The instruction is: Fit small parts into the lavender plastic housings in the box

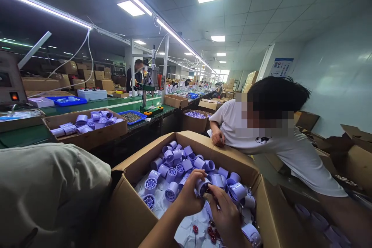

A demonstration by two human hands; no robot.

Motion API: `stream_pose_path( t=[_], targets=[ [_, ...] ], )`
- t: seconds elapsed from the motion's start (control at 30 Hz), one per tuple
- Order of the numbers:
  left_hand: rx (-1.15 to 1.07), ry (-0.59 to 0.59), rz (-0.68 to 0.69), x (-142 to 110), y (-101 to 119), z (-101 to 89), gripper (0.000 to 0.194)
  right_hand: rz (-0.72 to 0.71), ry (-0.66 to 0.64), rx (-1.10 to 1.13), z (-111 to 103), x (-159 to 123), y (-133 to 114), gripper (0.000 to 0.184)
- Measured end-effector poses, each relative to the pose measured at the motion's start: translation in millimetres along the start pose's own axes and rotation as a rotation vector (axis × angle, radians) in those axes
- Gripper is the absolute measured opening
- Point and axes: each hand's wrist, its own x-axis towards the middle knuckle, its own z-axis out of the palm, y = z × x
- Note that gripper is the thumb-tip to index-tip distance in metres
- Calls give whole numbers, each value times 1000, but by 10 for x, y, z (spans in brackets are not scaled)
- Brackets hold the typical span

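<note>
Over a large open cardboard box [186, 139], my left hand [187, 197] is closed around a pale lilac plastic cylinder [202, 186]. My right hand [225, 211] pinches at the dark end of that same cylinder, fingers pressed together. The box holds several more lilac cylinders [177, 162] with vented ends, lying on white sheeting. A few small red parts [210, 232] lie on the sheeting below my hands.
A co-worker in a white shirt [285, 147] leans on the box's far right edge. Another person's shoulder [49, 186] fills the lower left. A green conveyor bench [122, 104] carries boxes of cylinders, a blue tray and a small press [151, 85]. Cardboard boxes stand at right.
</note>
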Motion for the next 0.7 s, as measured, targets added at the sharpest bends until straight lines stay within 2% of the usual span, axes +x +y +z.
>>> stream_pose_path(
  t=[0.1, 0.27, 0.4, 0.6, 0.7],
  targets=[
    [-64, 7, 7, -19, -37, 14, 46, -22, -11, -15, -4, 18, -34, 15],
    [-123, -25, -2, -36, -51, 27, 48, -3, -47, -70, -18, 82, -132, 27],
    [-156, -29, -75, -44, -57, 22, 48, 25, -84, -122, -20, 108, -154, 34],
    [-205, 13, -114, -30, -84, 7, 46, 17, -67, -46, -8, 85, -152, 20],
    [-213, 6, -128, -24, -47, 7, 45, 130, -8, 6, 30, 59, -175, 16]
  ],
)
